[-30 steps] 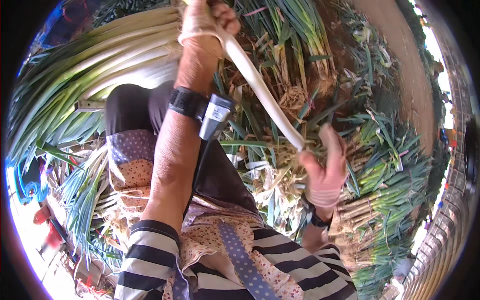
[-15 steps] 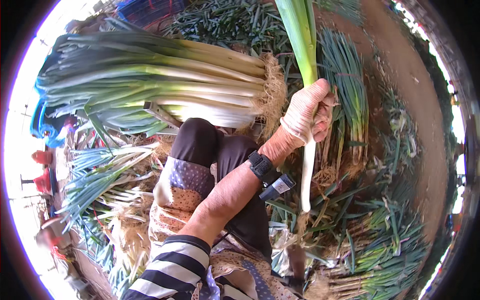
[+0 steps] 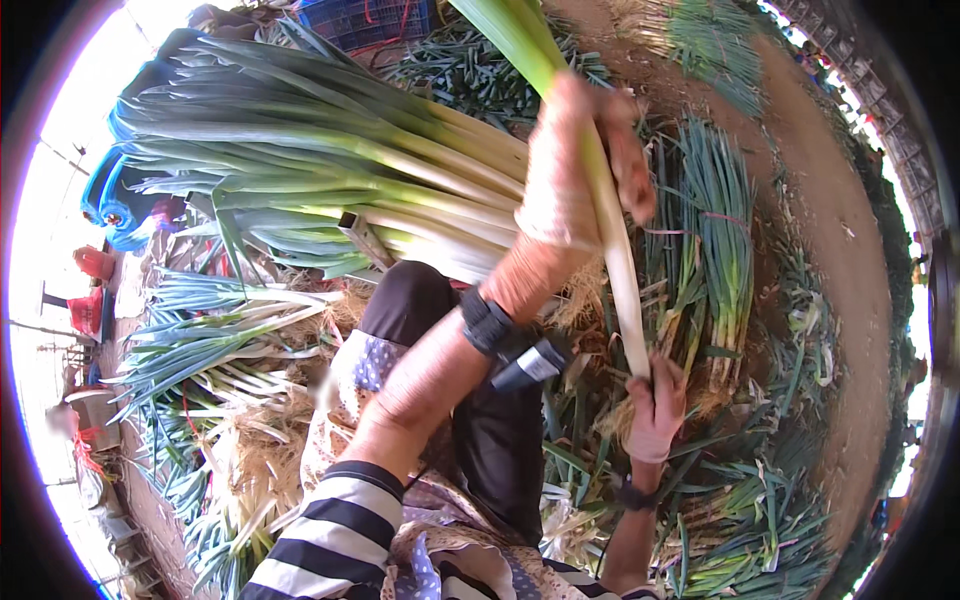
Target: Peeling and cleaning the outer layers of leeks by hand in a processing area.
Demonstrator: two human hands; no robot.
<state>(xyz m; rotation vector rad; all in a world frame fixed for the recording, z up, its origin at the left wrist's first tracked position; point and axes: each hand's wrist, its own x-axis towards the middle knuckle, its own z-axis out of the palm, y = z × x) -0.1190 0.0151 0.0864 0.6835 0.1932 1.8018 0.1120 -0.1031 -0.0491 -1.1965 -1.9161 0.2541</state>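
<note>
The left arm enters from the lower edge in a striped sleeve (image 3: 330, 530), the forearm rising diagonally to the right above the knee (image 3: 410, 300). The elbow is bent, and a black strap (image 3: 487, 320) with a small grey box (image 3: 532, 365) is worn at the wrist. The left hand (image 3: 562, 170) is raised, somewhat blurred, at the upper part of a single leek (image 3: 624, 280). Its grip is closed about the stalk near the thumb; the other fingers are loosely bent, partly clear of it.

The leek stands at a slant in front of the person, green leaves toward the upper edge, white end down and to the right. The right hand (image 3: 655, 415) is at that white end, its forearm coming up nearly upright from below, a dark band (image 3: 637, 494) at the wrist. Its grip is nearly closed, thumb and fingers on either side of the stalk's tip.

To the left of the left hand lies a large pile of leeks (image 3: 390, 180). To the right of the held leek is a tied bundle of green onions (image 3: 718, 230). A blue crate (image 3: 362, 22) is noted at the upper edge.
</note>
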